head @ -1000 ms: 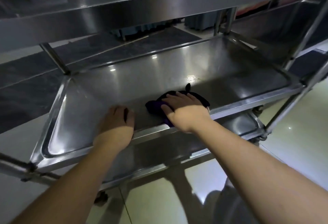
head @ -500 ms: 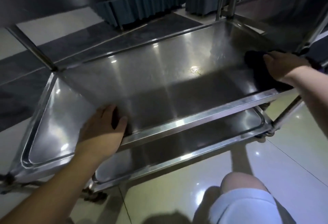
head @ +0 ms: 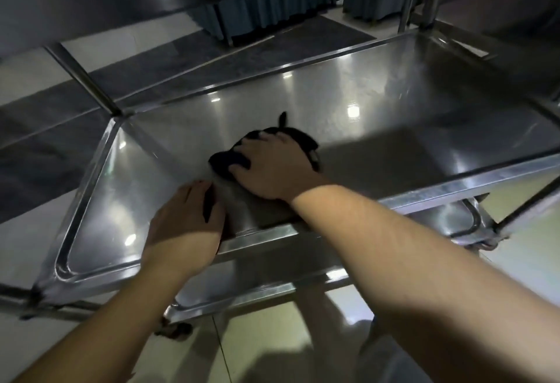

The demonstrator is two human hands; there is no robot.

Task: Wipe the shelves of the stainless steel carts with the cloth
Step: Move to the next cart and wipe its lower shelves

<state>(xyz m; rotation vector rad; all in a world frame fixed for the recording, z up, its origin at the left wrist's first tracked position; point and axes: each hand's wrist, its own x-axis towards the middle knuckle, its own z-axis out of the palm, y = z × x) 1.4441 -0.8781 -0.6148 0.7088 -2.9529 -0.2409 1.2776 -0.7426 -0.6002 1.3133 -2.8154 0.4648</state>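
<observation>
My right hand [head: 272, 167] presses the dark crumpled cloth [head: 225, 163] flat-fingered on the shiny steel middle shelf [head: 378, 116]. My left hand [head: 185, 222] rests open beside it. The lower shelf [head: 448, 219] looks left to wipe.

Both forearms are bare from the lower frame edge to the wrists, with no sleeves, watch, bracelet or gloves showing. The left hand [head: 185, 219] and right hand [head: 272, 167] carry no visible rings. At the bottom right, a patch of light grey-white clothing [head: 391, 361] shows, blurred; what garment it is cannot be told.
</observation>
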